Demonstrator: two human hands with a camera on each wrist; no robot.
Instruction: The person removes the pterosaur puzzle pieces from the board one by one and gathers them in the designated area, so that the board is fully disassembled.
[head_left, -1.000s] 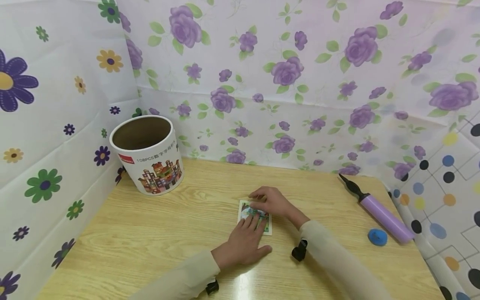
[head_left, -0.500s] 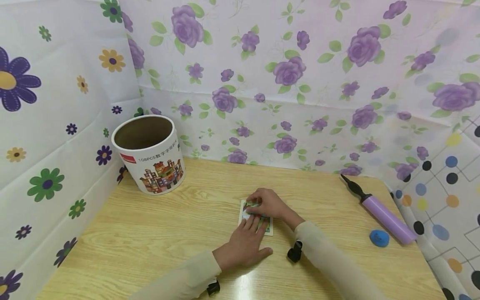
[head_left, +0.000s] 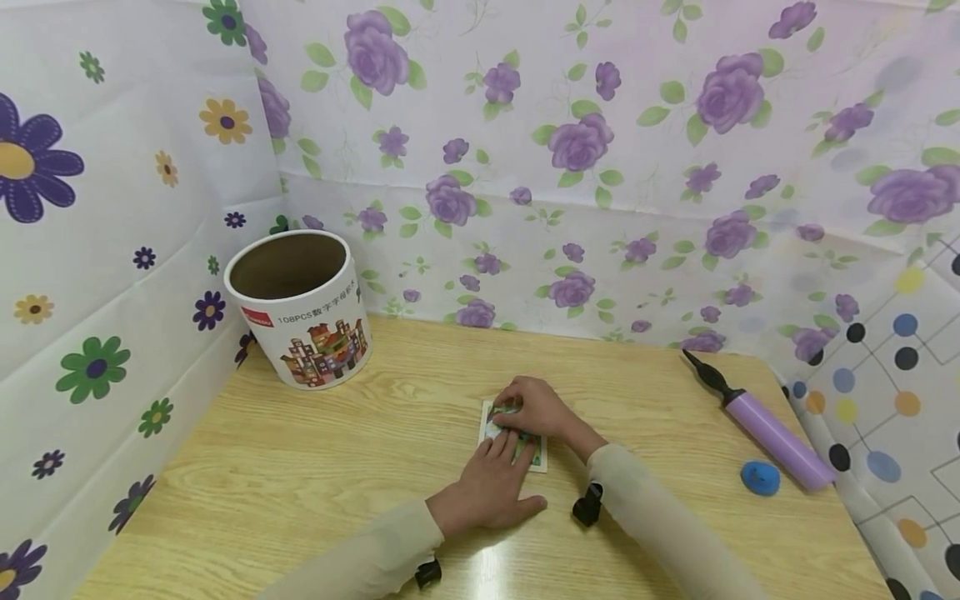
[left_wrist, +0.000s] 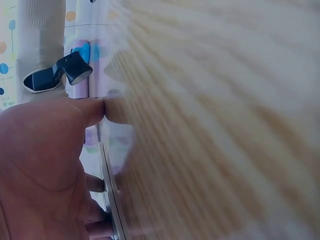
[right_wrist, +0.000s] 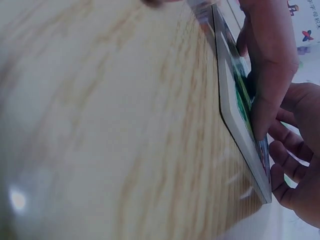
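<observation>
A small flat picture board with a white rim and a green and blue printed middle lies on the wooden table. My left hand rests on its near part, fingers stretched forward over the print and thumb spread out on the table. From the right, my right hand reaches over the upper part, thumb and fingers curled down at the print. Both hands cover most of the picture. In the right wrist view, a finger lies on the board, and the right hand's curled fingertips are by its far edge; whether they pinch anything is hidden.
A white printed bucket stands at the table's back left corner. A purple balloon pump with a black nozzle lies at the right, beside a small blue object. Flowered cloth hangs behind the table.
My right hand has shifted slightly left over the board, and its fingers have curled in toward the print. The left hand stays on the board.
</observation>
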